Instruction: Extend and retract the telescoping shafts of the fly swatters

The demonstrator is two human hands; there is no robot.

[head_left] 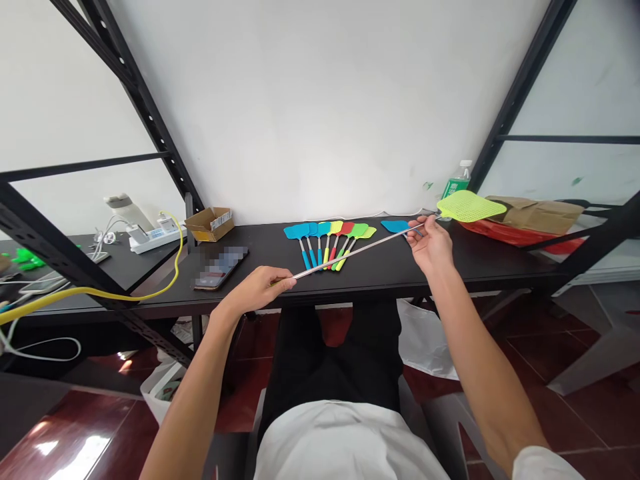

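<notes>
I hold a long fly swatter stretched out above the black table [380, 270]. Its yellow-green head [470, 205] points to the right and its thin metal rod [355, 252] runs down to the left. My left hand [263, 287] is closed round the handle end. My right hand [429, 241] pinches the rod just below the head. Under the rod lies a fanned row of short fly swatters [330, 241] in blue, yellow, red and green. One more blue swatter [397, 226] lies by my right hand.
A phone [220, 267] lies at the table's left, with a small cardboard box [210, 223] behind it. A brown paper bag [537, 215] on a red tray and a green bottle [457, 181] stand at the right. A power strip [155, 237] and yellow cable [100, 293] lie left.
</notes>
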